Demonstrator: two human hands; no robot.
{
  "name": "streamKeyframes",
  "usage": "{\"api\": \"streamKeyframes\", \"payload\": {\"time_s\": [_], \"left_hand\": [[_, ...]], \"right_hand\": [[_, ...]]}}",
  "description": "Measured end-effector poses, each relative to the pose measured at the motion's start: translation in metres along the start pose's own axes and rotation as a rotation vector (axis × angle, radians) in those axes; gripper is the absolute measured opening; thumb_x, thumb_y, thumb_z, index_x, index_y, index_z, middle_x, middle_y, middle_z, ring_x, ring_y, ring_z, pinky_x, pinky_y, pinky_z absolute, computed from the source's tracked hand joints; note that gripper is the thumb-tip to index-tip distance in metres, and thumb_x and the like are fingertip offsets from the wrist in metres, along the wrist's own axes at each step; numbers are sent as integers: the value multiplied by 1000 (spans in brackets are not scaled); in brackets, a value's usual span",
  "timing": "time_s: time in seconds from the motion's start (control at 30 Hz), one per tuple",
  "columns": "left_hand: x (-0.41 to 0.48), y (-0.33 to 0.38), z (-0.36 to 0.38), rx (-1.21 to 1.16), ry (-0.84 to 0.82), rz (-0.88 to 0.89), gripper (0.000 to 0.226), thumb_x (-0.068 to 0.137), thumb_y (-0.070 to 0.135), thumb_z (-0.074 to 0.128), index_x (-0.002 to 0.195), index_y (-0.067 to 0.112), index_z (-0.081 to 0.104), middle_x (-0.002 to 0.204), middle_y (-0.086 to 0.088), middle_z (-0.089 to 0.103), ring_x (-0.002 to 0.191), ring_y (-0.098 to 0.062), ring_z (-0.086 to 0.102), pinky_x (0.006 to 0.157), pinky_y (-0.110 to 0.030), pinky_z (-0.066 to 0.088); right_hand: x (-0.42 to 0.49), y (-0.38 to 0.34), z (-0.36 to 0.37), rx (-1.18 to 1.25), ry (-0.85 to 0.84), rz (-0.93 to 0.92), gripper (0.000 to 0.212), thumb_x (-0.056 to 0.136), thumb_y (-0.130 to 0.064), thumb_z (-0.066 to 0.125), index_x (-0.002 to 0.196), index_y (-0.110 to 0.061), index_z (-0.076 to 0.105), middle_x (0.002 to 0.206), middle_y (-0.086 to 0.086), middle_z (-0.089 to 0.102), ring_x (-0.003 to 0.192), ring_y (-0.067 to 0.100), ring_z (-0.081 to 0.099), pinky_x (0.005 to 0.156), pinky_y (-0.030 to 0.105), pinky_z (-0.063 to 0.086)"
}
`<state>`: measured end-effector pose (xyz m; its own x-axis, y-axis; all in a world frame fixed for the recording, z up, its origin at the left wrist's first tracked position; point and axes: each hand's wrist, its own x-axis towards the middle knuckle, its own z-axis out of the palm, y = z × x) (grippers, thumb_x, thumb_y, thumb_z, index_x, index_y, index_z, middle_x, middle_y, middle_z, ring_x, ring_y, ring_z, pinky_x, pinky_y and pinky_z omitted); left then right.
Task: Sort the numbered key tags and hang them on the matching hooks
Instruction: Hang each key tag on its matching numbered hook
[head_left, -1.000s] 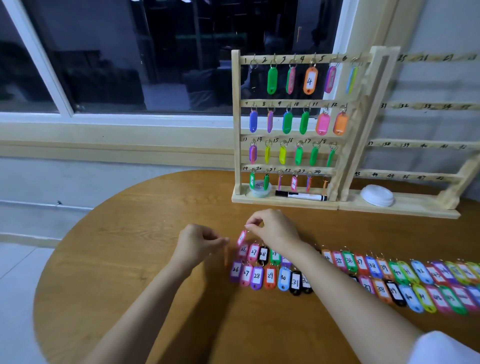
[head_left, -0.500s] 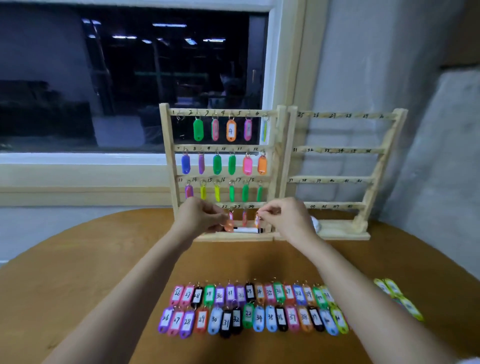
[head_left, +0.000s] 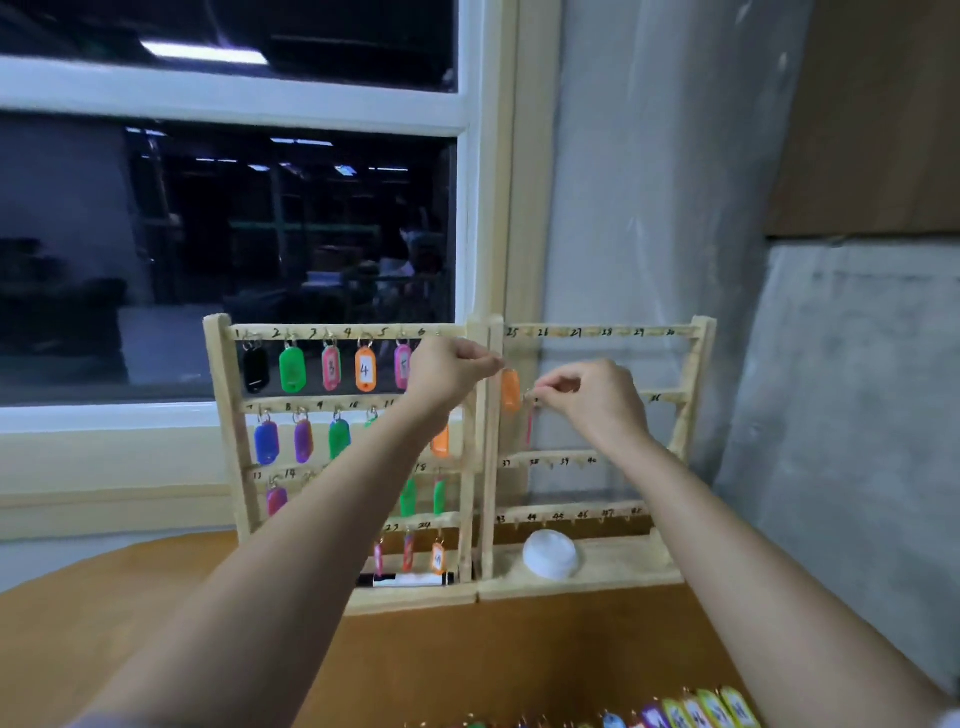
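Pale unfinished wood racks (head_left: 597, 571); glossy plastic key tags (head_left: 292, 369) on thin metal rings; smooth brown wood-look table (head_left: 519, 649); rough grey plastered wall (head_left: 675, 182)

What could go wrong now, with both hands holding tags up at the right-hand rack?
The left hand pinches an orange tag and the right hand a pink tag near hook 25; their numbers are unreadable here, so they might get swapped. The left forearm crosses close before the filled rack and could knock hung tags loose. If fingers slip, a tag would likely fall toward the white lid.
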<state>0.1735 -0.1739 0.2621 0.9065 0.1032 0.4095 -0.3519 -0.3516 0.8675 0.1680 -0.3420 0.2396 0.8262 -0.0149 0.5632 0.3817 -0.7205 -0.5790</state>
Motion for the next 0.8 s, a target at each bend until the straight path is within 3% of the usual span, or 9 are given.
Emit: {"api": "streamKeyframes", "payload": {"time_s": [0.1, 0.2, 0.3, 0.43, 0.57, 0.67, 0.8], "left_hand": [[16, 11, 17, -26, 28, 39, 9, 85, 15, 71, 85, 6, 74, 69, -1, 65, 50, 4, 52, 55, -12, 45], [29, 14, 29, -56, 72, 43, 11, 87, 15, 70, 85, 5, 74, 84, -9, 71, 73, -12, 60, 76, -28, 51], [36, 15, 38, -47, 118, 27, 12, 87, 19, 70, 80, 11, 74, 69, 0, 65, 61, -11, 53, 60, -25, 46], [40, 17, 45, -17, 148, 32, 12, 89, 19, 68, 83, 9, 73, 51, 4, 49, 42, -8, 37, 45, -22, 31], [44, 15, 48, 46, 176, 43, 13, 88, 21, 68, 81, 11, 73, 62, -4, 60, 51, -16, 49, 53, -29, 44], [48, 10, 48, 72, 206, 59, 11, 87, 20, 69, 78, 15, 73, 78, -4, 69, 77, -21, 66, 74, -36, 56], [53, 3, 49, 83, 204, 63, 12, 86, 20, 70, 78, 12, 74, 74, -6, 70, 61, -19, 58, 64, -33, 52]], "right_hand": [[22, 3, -6, -11, 58, 1, 10, 85, -27, 69, 76, -29, 74, 68, -18, 61, 74, 5, 60, 55, 20, 37], [37, 5, -9, -15, 92, 0, 12, 85, -28, 67, 75, -30, 74, 75, -15, 67, 78, 9, 61, 62, 25, 44], [46, 6, -12, -32, 107, -22, 12, 86, -29, 66, 77, -30, 74, 84, -10, 68, 83, 13, 58, 64, 28, 43], [56, 3, -16, -51, 135, -33, 11, 87, -29, 65, 81, -28, 74, 80, -8, 58, 81, 13, 54, 61, 27, 34], [63, -2, -14, -60, 124, -43, 11, 88, -30, 65, 82, -27, 74, 77, -11, 55, 81, 13, 54, 62, 26, 35], [66, -6, -11, -60, 124, -53, 12, 88, -28, 65, 79, -27, 73, 78, -11, 56, 80, 14, 55, 61, 26, 34], [68, -11, -7, -51, 132, -23, 16, 86, -22, 63, 73, -26, 72, 69, -13, 58, 71, 12, 54, 52, 22, 31]]}}
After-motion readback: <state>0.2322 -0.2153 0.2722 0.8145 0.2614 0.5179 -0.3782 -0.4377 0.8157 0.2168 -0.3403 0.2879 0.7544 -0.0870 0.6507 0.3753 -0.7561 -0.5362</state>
